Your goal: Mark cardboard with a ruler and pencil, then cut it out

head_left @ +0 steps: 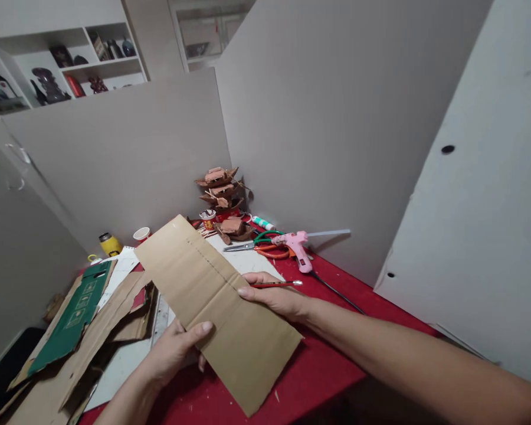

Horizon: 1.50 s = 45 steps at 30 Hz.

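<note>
Head view: grey boards wall in a red worktop, biggest things in shot by far. Next down is the cardboard strip, long and creased across the middle, held up over the worktop and running from the back left down toward the front right. Left of it sits a messy pile of cardboard scraps, one with a green printed face.

The left hand grips the strip's near edge, thumb on top, the other fingers tucked under it. The right hand lies on the far edge, fingers curled around a red pencil and pressing on the card at the same time.

Behind the strip there's a little brown cardboard model, stacked up in tiers. Just right of it a pink glue gun lies on the worktop with scissors beside it. Smaller stuff: a yellow bottle, a paper cup near it, and a glue stick by the model.
</note>
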Tool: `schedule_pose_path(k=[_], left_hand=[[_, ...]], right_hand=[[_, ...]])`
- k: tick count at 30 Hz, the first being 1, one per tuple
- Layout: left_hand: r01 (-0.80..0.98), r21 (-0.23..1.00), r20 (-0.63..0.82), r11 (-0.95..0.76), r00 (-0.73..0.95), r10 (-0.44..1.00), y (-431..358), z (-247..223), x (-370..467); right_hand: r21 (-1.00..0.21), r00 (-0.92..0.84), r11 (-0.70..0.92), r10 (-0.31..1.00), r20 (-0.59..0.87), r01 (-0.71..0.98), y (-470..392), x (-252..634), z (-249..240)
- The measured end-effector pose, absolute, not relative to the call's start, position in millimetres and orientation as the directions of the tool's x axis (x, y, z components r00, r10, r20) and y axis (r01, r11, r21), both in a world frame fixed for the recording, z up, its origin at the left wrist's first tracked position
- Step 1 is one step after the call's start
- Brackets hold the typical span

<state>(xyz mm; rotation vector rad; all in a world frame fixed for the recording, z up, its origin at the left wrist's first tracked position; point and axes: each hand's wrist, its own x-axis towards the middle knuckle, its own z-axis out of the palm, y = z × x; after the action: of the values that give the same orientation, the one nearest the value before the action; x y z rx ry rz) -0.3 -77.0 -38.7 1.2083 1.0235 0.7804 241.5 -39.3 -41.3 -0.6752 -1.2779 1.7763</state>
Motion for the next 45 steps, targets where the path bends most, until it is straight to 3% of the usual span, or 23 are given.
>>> schedule_pose_path(k=[4, 11, 15, 19, 26, 30, 39, 45], left_hand=[[0.066, 0.99, -0.142, 0.127, 0.344, 0.928, -85, -34, 0], [-0.014, 0.999, 0.037, -0.035, 0.088, 0.995, -81, -30, -11], [-0.077, 0.989, 0.121, -0.13, -0.109, 0.987, -73, -20, -25], [-0.155, 0.964, 0.17, -0.218, -0.272, 0.947, -67, -11, -37], [-0.285, 0.917, 0.149, -0.28, -0.406, 0.901, -67, -12, -48], [-0.337, 0.909, 0.103, -0.246, -0.389, 0.916, -68, -13, -47], [-0.293, 0.924, 0.145, -0.245, -0.324, 0.935, -70, -21, -41], [-0.223, 0.947, 0.152, -0.231, -0.324, 0.934, -72, -24, -39]], right_hand=[[-0.982, -0.468, -0.014, 0.881, 0.077, -0.188, -40, 239, -42], [-0.951, -0.186, 0.266, 0.954, 0.236, 0.159, -17, 244, -54], [-0.842, -0.167, 0.352, 0.936, 0.31, 0.408, 0, 241, -50], [-0.703, -0.201, 0.328, 0.944, 0.26, 0.631, 14, 226, -45], [-0.515, -0.346, 0.426, 0.905, 0.248, 0.744, 13, 210, -45], [-0.485, -0.246, 0.356, 0.929, 0.277, 0.799, 17, 238, -39], [-0.527, 0.278, -0.082, 0.911, 0.304, 0.846, 6, 348, -48], [-0.586, 0.34, -0.14, 0.908, 0.245, 0.798, 15, 358, -71]])
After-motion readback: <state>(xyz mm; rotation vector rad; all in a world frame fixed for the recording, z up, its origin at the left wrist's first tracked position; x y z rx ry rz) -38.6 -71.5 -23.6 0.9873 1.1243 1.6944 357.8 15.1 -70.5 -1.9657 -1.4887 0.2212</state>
